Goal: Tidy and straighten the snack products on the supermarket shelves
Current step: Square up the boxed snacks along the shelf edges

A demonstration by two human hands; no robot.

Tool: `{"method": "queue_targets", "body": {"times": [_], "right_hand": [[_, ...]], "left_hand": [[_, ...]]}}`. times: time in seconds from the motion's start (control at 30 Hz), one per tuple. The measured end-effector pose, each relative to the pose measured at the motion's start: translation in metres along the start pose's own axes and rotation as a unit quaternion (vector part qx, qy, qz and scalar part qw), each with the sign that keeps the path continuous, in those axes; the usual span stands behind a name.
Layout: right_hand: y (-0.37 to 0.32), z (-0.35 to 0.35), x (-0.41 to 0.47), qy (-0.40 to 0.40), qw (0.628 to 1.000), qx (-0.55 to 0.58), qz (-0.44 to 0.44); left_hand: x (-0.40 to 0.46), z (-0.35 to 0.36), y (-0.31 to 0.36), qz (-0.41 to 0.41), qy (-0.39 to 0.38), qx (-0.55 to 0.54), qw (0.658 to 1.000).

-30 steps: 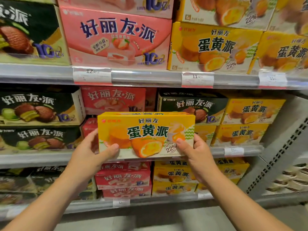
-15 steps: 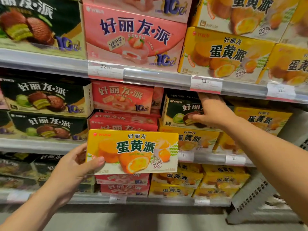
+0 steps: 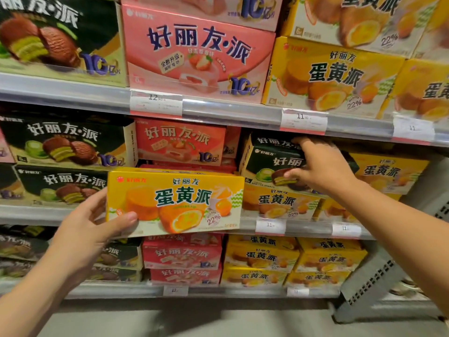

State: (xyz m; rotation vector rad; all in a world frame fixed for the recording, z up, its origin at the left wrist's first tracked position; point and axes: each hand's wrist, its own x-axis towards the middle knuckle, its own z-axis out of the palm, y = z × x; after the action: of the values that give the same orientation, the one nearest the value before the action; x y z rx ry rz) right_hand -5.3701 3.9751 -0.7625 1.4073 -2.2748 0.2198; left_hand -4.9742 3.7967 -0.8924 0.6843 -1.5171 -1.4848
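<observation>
Left hand [image 3: 91,223] clasping yellow box [image 3: 175,200] end, right hand [image 3: 323,166] gripping dark green box [image 3: 269,159] on shelf

White price tags [image 3: 156,103] seen clipped along grey shelf rails [image 3: 230,113]. Grey perforated metal upright [image 3: 371,280] seen leaning at lower right. Grey floor [image 3: 194,319] seen below bottom shelf.

A supermarket aisle: tiered metal shelves [image 3: 218,110] of boxed snack pies, price tags [image 3: 156,103] along the edges.
</observation>
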Motion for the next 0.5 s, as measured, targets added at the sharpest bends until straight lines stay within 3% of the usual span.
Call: {"method": "queue_targets", "body": {"times": [0.1, 0.23, 0.5], "right_hand": [[0.001, -0.013, -0.017, 0.019, 0.999, 0.041, 0.012], [0.008, -0.036, -0.041, -0.046, 0.985, 0.154, 0.070], [0.014, -0.075, -0.109, -0.120, 0.971, 0.192, 0.076]], "left_hand": [[0.014, -0.008, 0.010, 0.036, 0.002, 0.005, 0.999], [0.033, -0.001, 0.024, 0.061, -0.007, 0.014, 0.998], [0.065, 0.085, 0.038, 0.078, -0.032, 0.045, 0.995]]}}
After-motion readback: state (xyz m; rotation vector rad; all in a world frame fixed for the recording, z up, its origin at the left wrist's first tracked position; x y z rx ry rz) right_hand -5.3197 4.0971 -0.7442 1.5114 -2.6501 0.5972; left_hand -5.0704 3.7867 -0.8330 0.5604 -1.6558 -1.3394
